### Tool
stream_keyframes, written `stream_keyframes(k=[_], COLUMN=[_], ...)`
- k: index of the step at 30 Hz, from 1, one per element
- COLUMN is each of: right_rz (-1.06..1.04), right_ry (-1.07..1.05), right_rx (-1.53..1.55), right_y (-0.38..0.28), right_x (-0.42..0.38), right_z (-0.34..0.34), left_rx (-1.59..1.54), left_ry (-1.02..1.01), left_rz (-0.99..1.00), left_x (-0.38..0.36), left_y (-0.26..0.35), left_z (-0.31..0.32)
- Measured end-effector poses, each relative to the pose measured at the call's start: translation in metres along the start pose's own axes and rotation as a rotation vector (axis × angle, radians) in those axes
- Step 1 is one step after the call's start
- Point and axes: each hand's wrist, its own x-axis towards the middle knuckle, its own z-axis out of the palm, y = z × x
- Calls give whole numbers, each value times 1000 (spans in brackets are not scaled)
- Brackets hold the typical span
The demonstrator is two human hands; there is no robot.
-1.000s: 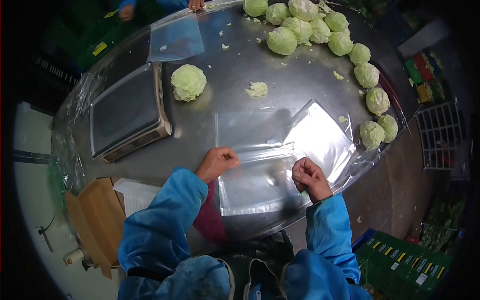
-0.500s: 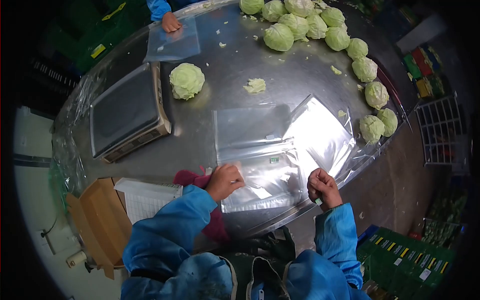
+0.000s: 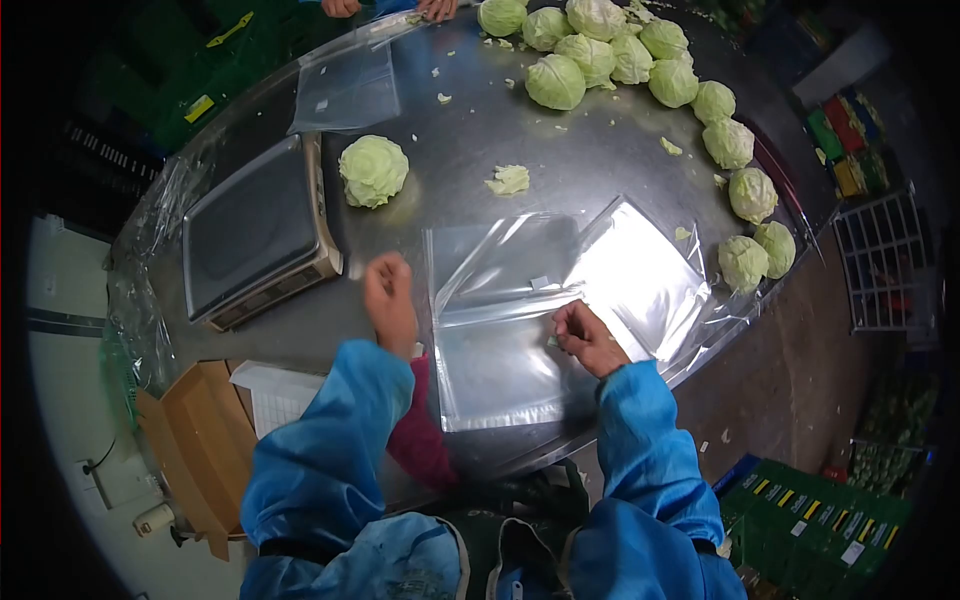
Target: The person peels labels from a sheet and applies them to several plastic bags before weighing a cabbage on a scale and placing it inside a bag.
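My left hand [image 3: 390,305] is raised above the metal table, just left of the clear plastic bags [image 3: 490,385]. Its fingers are curled together, and whatever they may hold is hidden. Over the right part of the bags, my right hand [image 3: 588,338] pinches a small label [image 3: 553,342], which shows at its fingertips. A small whitish sticker [image 3: 540,283] lies near the middle of the bags. More shiny bags [image 3: 645,270] are fanned out to the right. Beyond my left hand sits a single cabbage [image 3: 374,171], beside the scale.
A scale [image 3: 250,230] stands at left, with an open cardboard box [image 3: 200,440] and dark red cloth [image 3: 415,440] nearer me. Several cabbages [image 3: 590,60] line the far and right edges. Across the table, another person's hands [image 3: 437,9] are near clear bags [image 3: 347,88].
My left hand has lifted off the bags and moved up and left. My right hand has moved left over the bags. The other person's hand has drawn back from the far bags.
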Motion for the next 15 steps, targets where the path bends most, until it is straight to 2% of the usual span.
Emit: stream_keyframes(k=[1,3,4,5,7,9,11,12,13,14,15], right_rz=[2,-35,-108,-107,-202,-164,-198,-249,-73,-176,-72], right_ry=[-4,-36,-52,-62,3,10,255,302,370,434,506], right_rx=[3,-162,-311,-311,-607,-680,-697,-495,-339,-277,27], right_y=[-5,-14,-9,-6,-5,-8,-6,2,-25,-9,-39], right_x=[8,21,28,32,36,32,22,10,-4,-14,-29], right_z=[3,10,12,16,27,29,20,4,-7,-30,-35], left_rx=[95,538,676,814,833,846,831,830,664,496,499], left_ry=[-117,-466,-620,-776,-820,-878,-956,-950,-956,-957,-870], left_rz=[92,428,524,617,539,478,428,435,252,69,45], left_x=[-18,-60,-77,-90,-100,-94,-80,-70,-61,-52,-40], left_y=[-1,2,7,10,-7,-19,-24,-23,-21,-18,-4], left_z=[-8,-25,-24,-25,-34,-36,-34,-31,-30,-26,-16])
